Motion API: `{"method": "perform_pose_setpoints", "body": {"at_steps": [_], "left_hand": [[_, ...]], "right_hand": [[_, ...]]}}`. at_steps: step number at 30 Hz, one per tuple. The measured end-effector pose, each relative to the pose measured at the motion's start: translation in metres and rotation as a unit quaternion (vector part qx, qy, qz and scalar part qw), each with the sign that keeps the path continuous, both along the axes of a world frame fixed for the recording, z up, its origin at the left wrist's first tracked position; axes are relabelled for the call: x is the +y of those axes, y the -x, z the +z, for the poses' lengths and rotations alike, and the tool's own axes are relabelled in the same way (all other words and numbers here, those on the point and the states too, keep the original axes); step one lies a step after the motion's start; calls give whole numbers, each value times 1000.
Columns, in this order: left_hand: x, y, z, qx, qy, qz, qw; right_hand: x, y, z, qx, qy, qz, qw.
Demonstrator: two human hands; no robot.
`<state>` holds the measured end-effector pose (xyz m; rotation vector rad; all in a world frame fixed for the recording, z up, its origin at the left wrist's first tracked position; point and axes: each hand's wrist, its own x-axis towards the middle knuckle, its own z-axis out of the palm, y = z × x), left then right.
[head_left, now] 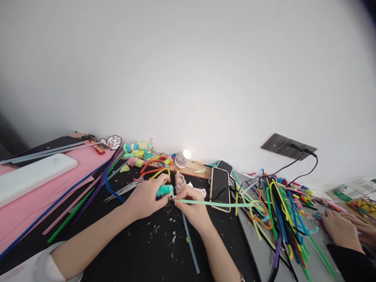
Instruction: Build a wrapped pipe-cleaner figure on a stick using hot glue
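My left hand (pixel 143 199) is closed around a teal coil of wound pipe cleaner (pixel 165 190). Right beside it, my right hand (pixel 192 205) pinches a pale green pipe cleaner (pixel 226 204) close to the coil's end. The long free part of that pipe cleaner sticks out to the right over the table. Whether it joins the coil is hidden by my fingertips. Behind my left hand lie scissors (pixel 122 191) with red handles, and a yellow loop (pixel 161 172) shows near them. A grey-blue stick (pixel 190 244) lies under my right wrist.
Finished-looking coloured coils (pixel 136 161) and a paper cup (pixel 183 158) stand along the wall. A phone (pixel 220 188) lies right of my hands, near a heap of pipe cleaners (pixel 282 211). Pink sheets (pixel 35 188) cover the left. Another person's hands (pixel 342 229) are far right.
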<state>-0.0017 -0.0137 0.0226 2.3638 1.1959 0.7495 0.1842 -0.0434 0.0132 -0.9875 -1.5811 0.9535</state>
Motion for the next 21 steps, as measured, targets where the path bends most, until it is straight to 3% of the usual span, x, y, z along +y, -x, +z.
{"method": "perform_pose_setpoints", "body": {"at_steps": [3, 6, 8, 12, 16, 21], "left_hand": [[3, 3, -1, 16, -18, 19, 1000], [6, 5, 0, 38, -36, 21, 998], [7, 6, -1, 35, -46, 15, 998], [9, 6, -5, 4, -72, 6, 997], [11, 8, -9, -6, -86, -10, 996], [14, 13, -7, -1, -92, -21, 996]], "right_hand": [[0, -4, 0, -64, -3, -16, 998], [0, -13, 2, -174, -48, -82, 980], [1, -20, 3, -272, -68, -143, 949], [3, -31, -1, -445, 3, -195, 874], [4, -35, -7, -488, 34, -189, 851], [8, -38, -8, -489, -2, -208, 847]]}}
